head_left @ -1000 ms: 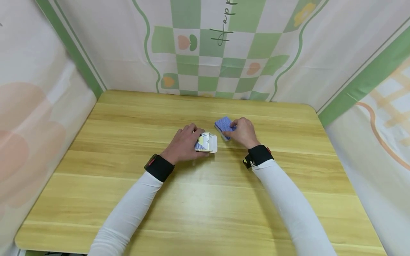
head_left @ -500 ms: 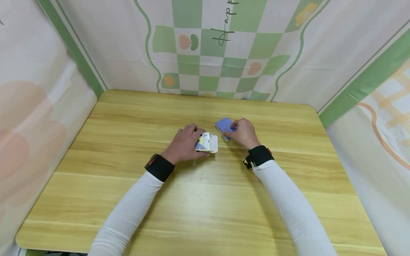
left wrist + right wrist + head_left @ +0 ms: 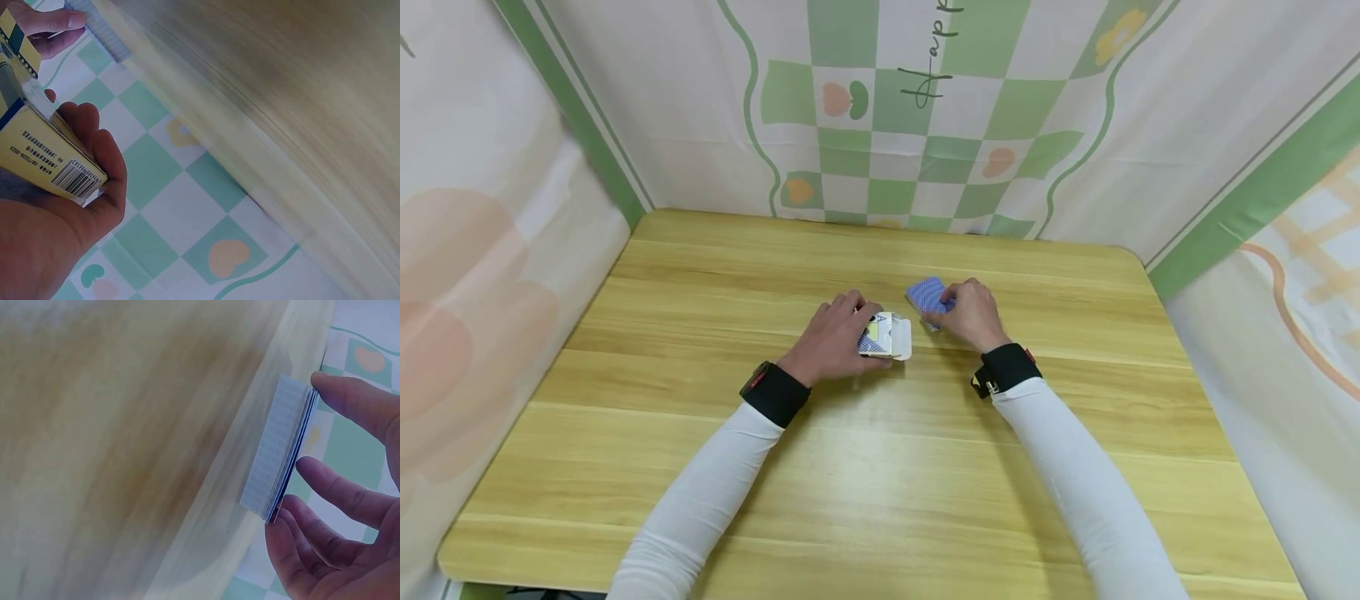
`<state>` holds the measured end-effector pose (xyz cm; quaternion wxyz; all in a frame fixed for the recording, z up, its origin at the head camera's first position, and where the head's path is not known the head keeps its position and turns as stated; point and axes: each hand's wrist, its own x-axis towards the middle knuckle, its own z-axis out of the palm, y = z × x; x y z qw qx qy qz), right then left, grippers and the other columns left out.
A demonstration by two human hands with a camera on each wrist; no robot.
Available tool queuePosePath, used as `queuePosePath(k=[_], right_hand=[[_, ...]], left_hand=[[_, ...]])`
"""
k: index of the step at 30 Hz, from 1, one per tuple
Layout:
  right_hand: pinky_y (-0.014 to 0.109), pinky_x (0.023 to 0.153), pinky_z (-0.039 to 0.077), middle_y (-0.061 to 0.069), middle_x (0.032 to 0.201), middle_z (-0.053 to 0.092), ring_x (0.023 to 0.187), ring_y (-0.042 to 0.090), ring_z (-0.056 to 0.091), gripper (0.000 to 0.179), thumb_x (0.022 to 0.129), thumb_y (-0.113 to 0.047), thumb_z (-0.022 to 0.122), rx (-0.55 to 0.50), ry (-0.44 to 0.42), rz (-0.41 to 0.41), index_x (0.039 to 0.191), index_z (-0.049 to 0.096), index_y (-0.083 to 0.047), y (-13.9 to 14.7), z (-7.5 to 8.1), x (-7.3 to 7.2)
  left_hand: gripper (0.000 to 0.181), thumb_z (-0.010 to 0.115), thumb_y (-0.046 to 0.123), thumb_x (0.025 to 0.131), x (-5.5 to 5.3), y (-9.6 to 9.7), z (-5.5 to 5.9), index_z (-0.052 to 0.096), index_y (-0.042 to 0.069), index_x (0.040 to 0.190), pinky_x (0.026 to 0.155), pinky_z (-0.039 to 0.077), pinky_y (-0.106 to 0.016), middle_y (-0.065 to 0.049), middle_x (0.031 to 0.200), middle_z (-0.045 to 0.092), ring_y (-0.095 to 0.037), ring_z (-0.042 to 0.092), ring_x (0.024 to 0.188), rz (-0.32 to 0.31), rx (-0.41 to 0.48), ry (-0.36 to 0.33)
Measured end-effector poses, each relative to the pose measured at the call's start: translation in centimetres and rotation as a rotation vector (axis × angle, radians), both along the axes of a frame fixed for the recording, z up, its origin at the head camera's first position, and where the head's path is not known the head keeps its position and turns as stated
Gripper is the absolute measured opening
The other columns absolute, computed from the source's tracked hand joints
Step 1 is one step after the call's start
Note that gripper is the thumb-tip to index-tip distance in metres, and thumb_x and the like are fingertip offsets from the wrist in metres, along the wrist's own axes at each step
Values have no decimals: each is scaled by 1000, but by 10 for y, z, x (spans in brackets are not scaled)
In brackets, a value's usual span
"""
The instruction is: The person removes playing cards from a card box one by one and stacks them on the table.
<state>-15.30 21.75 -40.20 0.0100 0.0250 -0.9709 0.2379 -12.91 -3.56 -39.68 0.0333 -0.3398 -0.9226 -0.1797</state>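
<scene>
My left hand grips a playing-card box above the table, thumb and fingers around its sides. The box's flap stands open toward the right. In the left wrist view the box shows a yellow side with a barcode. To the right of the box, my right hand holds a deck of playing cards with blue patterned backs. In the right wrist view the thumb and fingers hold opposite ends of the deck, whose layered edges show. The deck and the box are apart.
The wooden table extends around both hands. A fabric curtain with green and white checks hangs behind its far edge, and more printed cloth hangs at the left and right sides.
Both hands keep their hold on the box and the deck and stay almost in place. The head view has shifted very slightly.
</scene>
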Motion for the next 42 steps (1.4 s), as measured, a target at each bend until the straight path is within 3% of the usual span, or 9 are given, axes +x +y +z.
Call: queuePosePath(k=[18,21,24,28,32,42], right_hand=[[40,74,39,14,96,55,89,29,48,47,72,-44,73,47,84,9,95,67,-3,-1,0,4],[36,70,40,9,89,57,83,23,51,35,76,-38,71,-29,134,28,91,67,-7,-5,5,8],[31,64,42,2,81,60,73,18,54,18,80,-27,68,-203,138,123,87,68,-10,-14,13,15],[31,62,46,-1,78,63,70,16,57,9,82,-21,67,-387,28,269,85,70,-14,-26,21,27],[30,63,47,-3,79,65,71,16,59,10,81,-24,68,-423,-54,316,84,70,-15,-33,21,33],[31,63,45,0,76,64,72,18,57,16,80,-27,68,-427,-84,239,81,69,-11,-39,15,37]], left_hand=[[78,65,66,66,2,-1,0,48,18,125,79,35,-35,-1,110,44,-16,41,95,-8,11,14],[77,67,64,66,2,0,0,49,17,124,77,35,-35,-1,108,44,-16,42,94,-10,23,18],[76,68,63,65,2,1,1,50,17,123,74,35,-35,-2,107,44,-16,42,92,-12,36,23],[76,67,64,66,2,2,3,50,17,123,74,36,-35,-2,108,44,-17,43,92,-17,30,39],[76,66,64,67,2,3,4,49,18,124,74,36,-35,-2,109,44,-17,43,93,-20,29,46],[75,68,62,66,2,7,4,49,18,124,77,36,-37,-2,110,43,-19,43,96,-27,44,53]])
